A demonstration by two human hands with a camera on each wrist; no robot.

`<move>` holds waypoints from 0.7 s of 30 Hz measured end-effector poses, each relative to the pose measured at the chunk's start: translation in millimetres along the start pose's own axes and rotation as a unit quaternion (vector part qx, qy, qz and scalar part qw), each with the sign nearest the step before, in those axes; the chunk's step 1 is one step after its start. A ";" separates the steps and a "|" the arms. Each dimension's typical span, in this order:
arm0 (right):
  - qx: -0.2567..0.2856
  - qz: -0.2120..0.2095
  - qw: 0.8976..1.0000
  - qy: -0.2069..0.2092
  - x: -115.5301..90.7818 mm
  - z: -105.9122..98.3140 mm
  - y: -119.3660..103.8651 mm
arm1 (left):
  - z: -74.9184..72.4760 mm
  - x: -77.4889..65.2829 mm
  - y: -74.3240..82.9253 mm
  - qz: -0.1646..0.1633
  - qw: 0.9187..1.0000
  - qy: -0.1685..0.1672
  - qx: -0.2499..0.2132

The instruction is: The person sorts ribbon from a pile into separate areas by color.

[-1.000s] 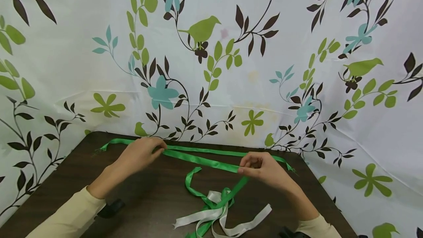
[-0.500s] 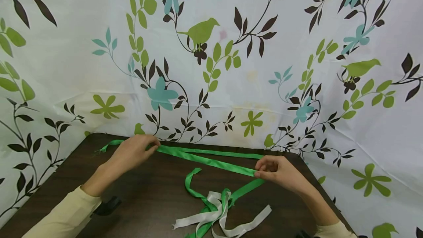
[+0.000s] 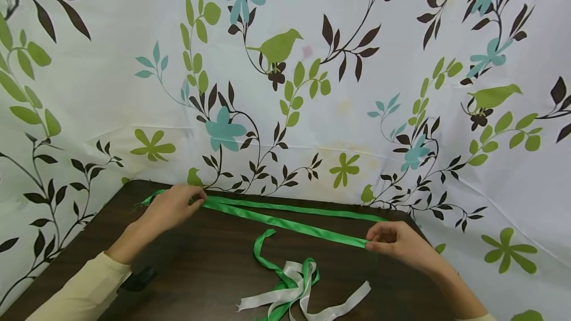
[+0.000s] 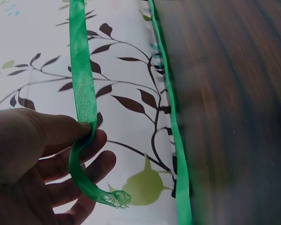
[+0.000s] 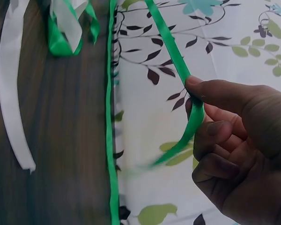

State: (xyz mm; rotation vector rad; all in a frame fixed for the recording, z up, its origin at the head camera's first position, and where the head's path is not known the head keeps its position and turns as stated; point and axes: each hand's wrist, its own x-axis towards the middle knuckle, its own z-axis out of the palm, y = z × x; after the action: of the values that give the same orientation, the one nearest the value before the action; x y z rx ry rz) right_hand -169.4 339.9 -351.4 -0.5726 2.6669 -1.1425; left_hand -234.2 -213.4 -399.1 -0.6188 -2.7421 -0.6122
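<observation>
A green satin ribbon (image 3: pixel 285 223) is stretched between my two hands above the dark table. My left hand (image 3: pixel 176 207) pinches it near one end between thumb and fingers; in the left wrist view a short frayed tail (image 4: pixel 100 193) curls below the grip. My right hand (image 3: pixel 401 242) pinches the other end, its loose tail (image 5: pixel 178 145) hanging past the fingers in the right wrist view. Behind it, a second green ribbon (image 3: pixel 294 208) lies along the table's back edge, its left end showing beyond my left hand.
Nearer me on the dark wooden table (image 3: pixel 200 271) lies a loose pile of ribbons, white (image 3: pixel 272 297) and green (image 3: pixel 266 257) tangled together. A white curtain (image 3: pixel 312 133) printed with leaves, birds and flowers stands behind the table.
My hands have moved apart, left hand leftward and right hand rightward, drawing out a longer stretch of green ribbon. The part that ran from the pile to my right hand has come free of it.
</observation>
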 end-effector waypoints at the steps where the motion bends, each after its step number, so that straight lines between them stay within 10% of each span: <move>1: 0.000 0.000 1.000 0.001 -0.7 -0.8 2.8 | -0.2 -0.9 -2.4 -0.001 1.000 0.001 0.001; 9: -0.005 0.018 1.000 0.011 -0.6 -11.5 37.6 | 6.7 -9.2 -23.6 -0.015 1.000 -0.013 -0.020; 21: 0.058 0.089 0.992 0.066 15.8 -18.1 92.1 | 8.7 -7.8 -65.8 -0.038 0.982 -0.050 -0.177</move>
State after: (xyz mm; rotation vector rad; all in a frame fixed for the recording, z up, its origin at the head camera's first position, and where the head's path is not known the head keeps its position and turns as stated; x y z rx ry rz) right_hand -214.8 403.1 -406.1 -0.2411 2.6724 -1.3129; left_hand -258.9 -266.2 -431.9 -0.6385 -2.7803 -1.1312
